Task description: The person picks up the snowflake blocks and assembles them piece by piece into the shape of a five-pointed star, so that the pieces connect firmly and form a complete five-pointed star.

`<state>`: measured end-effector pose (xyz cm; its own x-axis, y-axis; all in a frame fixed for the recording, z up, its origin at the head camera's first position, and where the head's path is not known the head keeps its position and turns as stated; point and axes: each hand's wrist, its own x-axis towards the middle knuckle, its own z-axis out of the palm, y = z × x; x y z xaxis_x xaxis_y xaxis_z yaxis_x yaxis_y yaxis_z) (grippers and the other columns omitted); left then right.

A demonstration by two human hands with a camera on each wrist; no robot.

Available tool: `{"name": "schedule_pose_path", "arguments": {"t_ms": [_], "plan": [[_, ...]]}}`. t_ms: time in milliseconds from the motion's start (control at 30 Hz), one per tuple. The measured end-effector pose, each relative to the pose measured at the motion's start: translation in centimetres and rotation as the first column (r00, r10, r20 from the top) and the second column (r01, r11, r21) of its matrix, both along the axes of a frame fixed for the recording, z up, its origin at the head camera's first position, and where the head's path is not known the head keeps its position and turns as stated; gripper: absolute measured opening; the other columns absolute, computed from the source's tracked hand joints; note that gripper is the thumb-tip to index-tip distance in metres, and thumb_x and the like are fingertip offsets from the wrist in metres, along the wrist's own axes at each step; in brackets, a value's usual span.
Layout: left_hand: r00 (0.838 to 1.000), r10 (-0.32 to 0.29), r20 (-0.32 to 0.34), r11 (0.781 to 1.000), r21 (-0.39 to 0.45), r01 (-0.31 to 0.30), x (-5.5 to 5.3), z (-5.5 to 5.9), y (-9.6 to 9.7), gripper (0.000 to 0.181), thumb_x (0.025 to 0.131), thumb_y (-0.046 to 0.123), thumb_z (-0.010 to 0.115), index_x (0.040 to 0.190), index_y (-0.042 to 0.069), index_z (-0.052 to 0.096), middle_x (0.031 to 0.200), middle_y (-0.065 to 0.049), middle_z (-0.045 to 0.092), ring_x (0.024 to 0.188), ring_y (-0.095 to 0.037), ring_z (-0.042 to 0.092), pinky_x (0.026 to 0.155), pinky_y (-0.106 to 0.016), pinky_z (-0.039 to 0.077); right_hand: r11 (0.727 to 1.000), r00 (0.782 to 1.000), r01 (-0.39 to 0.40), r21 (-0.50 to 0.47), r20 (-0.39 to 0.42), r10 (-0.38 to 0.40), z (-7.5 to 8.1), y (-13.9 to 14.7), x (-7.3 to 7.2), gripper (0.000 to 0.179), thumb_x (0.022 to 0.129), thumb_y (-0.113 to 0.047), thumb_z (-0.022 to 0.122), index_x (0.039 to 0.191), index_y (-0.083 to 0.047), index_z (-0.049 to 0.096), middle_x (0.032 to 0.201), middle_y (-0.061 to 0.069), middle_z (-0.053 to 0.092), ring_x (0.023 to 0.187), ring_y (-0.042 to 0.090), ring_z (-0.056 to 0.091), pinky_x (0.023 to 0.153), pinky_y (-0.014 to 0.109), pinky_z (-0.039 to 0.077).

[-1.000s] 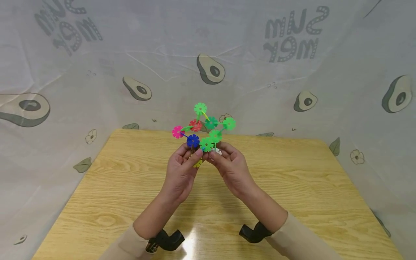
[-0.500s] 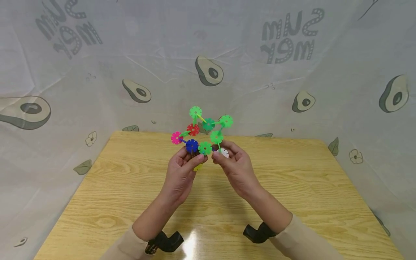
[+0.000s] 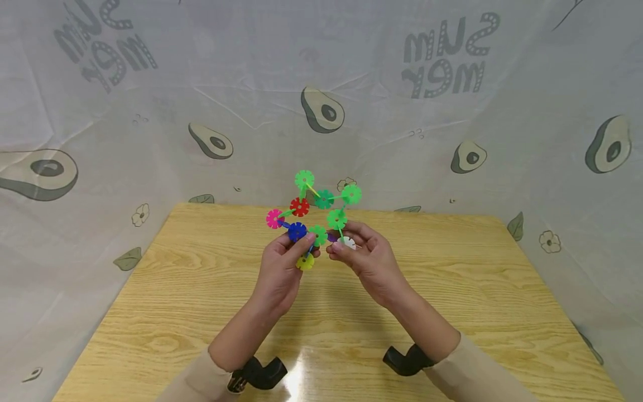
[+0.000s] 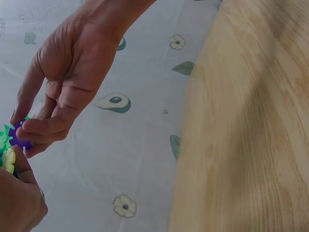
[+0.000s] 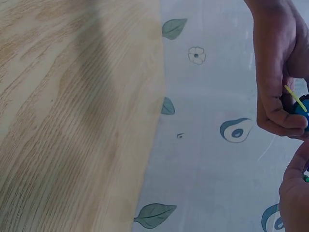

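In the head view both hands hold up a chain of linked, slotted snowflake discs over the table. My left hand (image 3: pixel 281 262) grips the chain at its lower left, thumb over a green disc (image 3: pixel 317 235), with a blue disc (image 3: pixel 297 231) and a yellow disc (image 3: pixel 305 262) beside it. My right hand (image 3: pixel 372 259) pinches the lower right end, at a white disc (image 3: pixel 348 242) and a purple disc (image 4: pixel 20 139). The thumbs are a short way apart. Above them the chain arches through a pink disc (image 3: pixel 274 219), a red disc (image 3: pixel 299 207) and several green ones.
A wood-grain table (image 3: pixel 452 290) lies below the hands. Behind it and at the sides hangs a pale curtain (image 3: pixel 251 84) printed with avocados, leaves and lettering. Black wrist mounts (image 3: pixel 263 373) sit at both sleeves.
The right hand has moved right, away from the left, and slightly down. The chain sits a little lower, and more of the yellow disc shows below the left thumb.
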<state>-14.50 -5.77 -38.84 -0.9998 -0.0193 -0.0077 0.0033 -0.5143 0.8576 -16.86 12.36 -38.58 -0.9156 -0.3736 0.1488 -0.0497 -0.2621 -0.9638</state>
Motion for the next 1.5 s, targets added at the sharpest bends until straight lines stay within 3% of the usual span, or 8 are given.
{"name": "schedule_pose_path", "arguments": {"t_ms": [367,600,800,1033,1100,1267,1367,1500], "plan": [[0.998,0.033,-0.057,0.985,-0.168,-0.042,0.0,-0.3,-0.7,0.002,0.099,0.001,0.067,0.096,0.001,0.066,0.083,0.007,0.067,0.083,-0.010,0.064,0.081,-0.024,0.059,0.998,0.998,-0.063,0.011,0.000,0.063,0.3,0.8,-0.1,0.048,0.101,0.006,0.061,0.145,0.002,0.043,0.112,-0.006,0.073,0.095,0.009,0.076,0.091,0.027,0.064],[0.997,0.012,-0.070,0.973,-0.229,-0.027,0.0,-0.3,-1.2,0.005,0.096,0.000,0.070,0.098,-0.002,0.067,0.082,0.008,0.070,0.081,-0.010,0.066,0.080,-0.024,0.059,0.992,0.994,-0.109,0.069,0.009,0.108,0.6,1.6,-0.1,0.073,0.099,0.007,0.063,0.160,0.005,0.022,0.109,-0.006,0.072,0.095,0.009,0.076,0.092,0.025,0.063],[0.998,-0.026,-0.065,0.963,-0.268,0.008,-0.1,-0.4,-1.6,0.009,0.096,0.000,0.070,0.103,-0.005,0.068,0.083,0.009,0.072,0.081,-0.010,0.067,0.080,-0.024,0.058,0.983,0.989,-0.145,0.113,0.007,0.146,0.7,2.0,0.0,0.082,0.099,0.004,0.065,0.163,0.005,0.013,0.113,-0.006,0.073,0.103,0.009,0.076,0.094,0.027,0.063],[0.993,-0.096,-0.072,0.949,-0.308,0.070,-0.1,-0.5,-2.3,0.008,0.096,0.001,0.070,0.101,-0.005,0.068,0.085,0.007,0.072,0.083,-0.011,0.065,0.080,-0.024,0.057,0.974,0.979,-0.204,0.095,0.004,0.204,0.4,1.9,0.0,0.069,0.100,0.006,0.064,0.156,0.006,0.024,0.115,-0.005,0.073,0.109,0.009,0.074,0.095,0.030,0.063],[0.990,-0.117,-0.083,0.944,-0.319,0.085,-0.1,-0.6,-2.5,0.003,0.096,0.001,0.070,0.095,-0.001,0.068,0.083,0.008,0.070,0.081,-0.010,0.063,0.078,-0.024,0.056,0.973,0.979,-0.205,0.106,0.012,0.205,0.3,1.9,0.2,0.073,0.100,0.005,0.065,0.158,0.006,0.022,0.117,-0.004,0.073,0.107,0.009,0.075,0.095,0.030,0.063],[0.979,-0.186,-0.078,0.922,-0.359,0.146,-0.1,-0.9,-2.7,0.015,0.097,0.003,0.069,0.085,0.008,0.065,0.078,0.008,0.065,0.079,-0.012,0.059,0.077,-0.025,0.054,0.970,0.979,-0.206,0.132,0.032,0.204,0.1,2.1,0.5,0.085,0.099,0.001,0.069,0.162,0.009,0.012,0.117,-0.004,0.072,0.102,0.010,0.077,0.096,0.028,0.063],[0.979,-0.195,-0.065,0.922,-0.351,0.160,0.0,-1.1,-2.7,0.013,0.098,0.004,0.069,0.086,0.008,0.067,0.080,0.008,0.067,0.082,-0.012,0.061,0.080,-0.026,0.055,0.970,0.978,-0.207,0.127,0.025,0.205,-0.1,2.0,0.6,0.084,0.099,0.000,0.069,0.161,0.010,0.013,0.117,-0.005,0.072,0.102,0.011,0.077,0.097,0.027,0.062],[0.980,-0.190,-0.060,0.924,-0.349,0.157,-0.1,-1.1,-2.6,0.012,0.097,0.003,0.069,0.086,0.007,0.066,0.081,0.006,0.067,0.082,-0.012,0.062,0.080,-0.026,0.057,0.976,0.982,-0.190,0.110,0.016,0.190,-0.5,1.9,0.7,0.071,0.100,-0.001,0.067,0.155,0.012,0.024,0.117,-0.005,0.073,0.105,0.010,0.076,0.098,0.027,0.062]]}}
